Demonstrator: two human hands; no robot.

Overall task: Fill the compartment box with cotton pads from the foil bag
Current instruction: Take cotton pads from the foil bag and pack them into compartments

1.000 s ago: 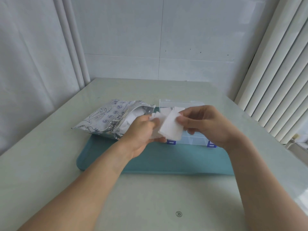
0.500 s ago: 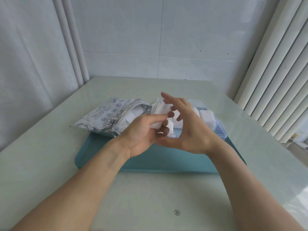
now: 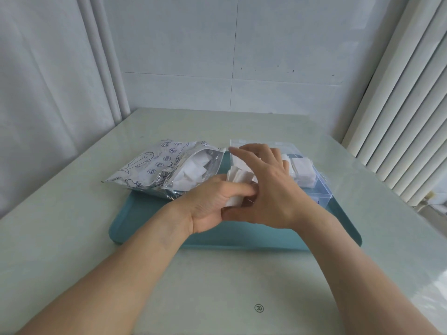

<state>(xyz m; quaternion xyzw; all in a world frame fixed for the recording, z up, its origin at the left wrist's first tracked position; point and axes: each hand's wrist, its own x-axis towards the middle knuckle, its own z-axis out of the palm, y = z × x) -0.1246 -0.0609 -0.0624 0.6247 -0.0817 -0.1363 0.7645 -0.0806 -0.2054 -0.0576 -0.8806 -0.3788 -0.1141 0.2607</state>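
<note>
A pale green table (image 3: 72,238) stands in a corner between a white tiled wall (image 3: 266,56), a light curtain (image 3: 48,93) on the left and white vertical blinds (image 3: 399,117) on the right. On the table lies a teal tray (image 3: 150,213).

A small stack of square white cotton pads (image 3: 238,178) is at the centre of the tray, raised above it. The left hand (image 3: 215,204) grips the stack from below, with the fingers curled around its lower end. The right hand (image 3: 268,187) comes over the stack from 3 o'clock. Its fingers are spread and mostly straight and reach toward 11 o'clock, the palm is close to the pads, and its thumb lies under the left hand's fingers. Whether the right hand pinches a pad I cannot tell, because the back of the hand hides it.

At 2 o'clock from the stack is the clear compartment box (image 3: 316,187), standing on the tray, partly behind the right hand. More white pads (image 3: 302,169) already lie in its near-right compartments. At 10 o'clock from the stack lies the foil bag (image 3: 150,165), silver with blue printed drawings, its mouth open toward the hands, with loose white pads inside. The bag rests partly on the tray's far-left edge and partly on the table.
</note>
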